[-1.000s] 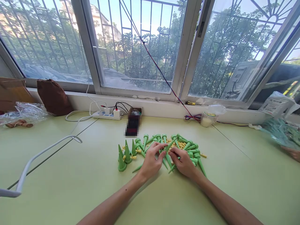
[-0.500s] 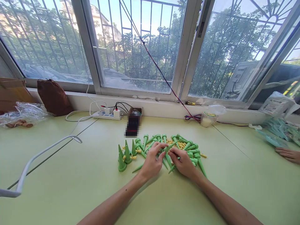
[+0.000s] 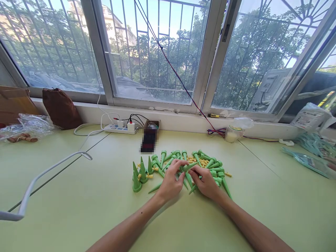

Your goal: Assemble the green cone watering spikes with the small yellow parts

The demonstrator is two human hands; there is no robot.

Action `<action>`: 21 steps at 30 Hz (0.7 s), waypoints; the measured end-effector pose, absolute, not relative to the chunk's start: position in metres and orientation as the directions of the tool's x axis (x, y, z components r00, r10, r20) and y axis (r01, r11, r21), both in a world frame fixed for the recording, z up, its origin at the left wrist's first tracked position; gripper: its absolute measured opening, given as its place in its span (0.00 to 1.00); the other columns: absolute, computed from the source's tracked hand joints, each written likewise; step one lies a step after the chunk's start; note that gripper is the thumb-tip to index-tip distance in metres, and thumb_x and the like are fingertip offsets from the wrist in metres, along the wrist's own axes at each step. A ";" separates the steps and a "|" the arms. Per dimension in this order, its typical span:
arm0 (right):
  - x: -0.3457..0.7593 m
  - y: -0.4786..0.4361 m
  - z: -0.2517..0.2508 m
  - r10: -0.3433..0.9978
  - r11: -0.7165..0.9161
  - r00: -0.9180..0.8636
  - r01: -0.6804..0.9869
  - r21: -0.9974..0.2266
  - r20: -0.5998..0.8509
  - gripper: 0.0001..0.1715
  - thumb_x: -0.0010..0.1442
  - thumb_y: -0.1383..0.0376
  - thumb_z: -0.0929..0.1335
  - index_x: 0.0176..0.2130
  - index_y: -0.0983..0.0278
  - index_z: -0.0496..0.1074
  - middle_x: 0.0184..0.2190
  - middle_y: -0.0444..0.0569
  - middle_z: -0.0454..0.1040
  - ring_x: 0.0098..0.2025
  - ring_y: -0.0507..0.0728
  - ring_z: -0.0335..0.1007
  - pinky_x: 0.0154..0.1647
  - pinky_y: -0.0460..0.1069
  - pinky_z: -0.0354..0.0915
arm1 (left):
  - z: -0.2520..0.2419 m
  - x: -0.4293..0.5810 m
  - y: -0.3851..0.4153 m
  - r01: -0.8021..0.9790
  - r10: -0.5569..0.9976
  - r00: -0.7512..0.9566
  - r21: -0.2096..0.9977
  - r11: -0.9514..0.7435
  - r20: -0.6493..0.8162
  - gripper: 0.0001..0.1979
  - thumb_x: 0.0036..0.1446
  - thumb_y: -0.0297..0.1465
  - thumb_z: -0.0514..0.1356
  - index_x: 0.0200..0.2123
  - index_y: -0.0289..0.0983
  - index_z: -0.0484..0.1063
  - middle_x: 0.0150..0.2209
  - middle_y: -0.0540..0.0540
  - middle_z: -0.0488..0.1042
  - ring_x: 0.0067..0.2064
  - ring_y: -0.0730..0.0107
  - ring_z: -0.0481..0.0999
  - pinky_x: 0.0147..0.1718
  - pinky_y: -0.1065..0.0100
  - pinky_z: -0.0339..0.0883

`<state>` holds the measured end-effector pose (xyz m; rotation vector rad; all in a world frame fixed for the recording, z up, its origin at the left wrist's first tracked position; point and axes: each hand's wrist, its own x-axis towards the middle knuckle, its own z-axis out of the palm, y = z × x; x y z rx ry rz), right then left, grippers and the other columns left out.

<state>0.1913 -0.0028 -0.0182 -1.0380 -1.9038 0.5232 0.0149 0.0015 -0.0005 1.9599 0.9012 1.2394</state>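
My left hand [image 3: 171, 179] is closed around the wide end of a green plastic spike [image 3: 191, 166], whose point slants up to the right. Close beside it, the fingertips of my right hand [image 3: 206, 180] are pinched together by the spike; what they hold, if anything, is hidden. Loose green spikes with ribbed caps [image 3: 226, 185] lie around both hands in an arc. Small yellow plastic pieces [image 3: 204, 162] are heaped among them. Left of my left hand, several spikes stand upright on their caps [image 3: 137, 185], some with a yellow piece [image 3: 149, 176] sticking out at the side.
A power strip [image 3: 119, 128] with plugs and a small box [image 3: 156, 125] stand along the window sill. At the back right is a jar [image 3: 233, 134]. Teal plastic bags [image 3: 309, 161] lie at the right. A white cable [image 3: 52, 171] arches over the table's left side.
The green spike in my left hand has tipped to a flatter angle. Another person's hand at the right edge has drawn back, and a teal bag there has shifted.
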 end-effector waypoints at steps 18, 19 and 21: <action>0.191 -0.002 -0.019 0.797 0.597 -0.273 0.493 -0.633 0.539 0.17 0.69 0.62 0.61 0.28 0.63 0.66 0.22 0.43 0.67 0.24 0.53 0.59 0.27 0.47 0.56 | 0.001 0.016 0.001 0.174 0.823 0.332 0.827 -0.534 0.461 0.15 0.56 0.20 0.53 0.43 0.41 0.70 0.45 0.46 0.68 0.49 0.67 0.71 0.45 0.66 0.71; 0.191 -0.002 -0.019 0.798 0.596 -0.276 0.494 -0.633 0.536 0.16 0.69 0.62 0.61 0.29 0.63 0.67 0.22 0.43 0.67 0.24 0.53 0.59 0.27 0.47 0.56 | 0.001 0.016 0.000 0.169 0.824 0.329 0.830 -0.532 0.461 0.15 0.55 0.19 0.53 0.42 0.41 0.71 0.45 0.46 0.68 0.49 0.67 0.71 0.45 0.66 0.72; 0.192 -0.002 -0.019 0.802 0.592 -0.281 0.494 -0.637 0.527 0.14 0.69 0.62 0.61 0.32 0.63 0.69 0.22 0.43 0.67 0.24 0.53 0.59 0.27 0.47 0.56 | 0.002 0.016 0.000 0.158 0.827 0.323 0.835 -0.527 0.460 0.16 0.55 0.19 0.53 0.42 0.41 0.71 0.44 0.46 0.68 0.48 0.67 0.71 0.44 0.66 0.72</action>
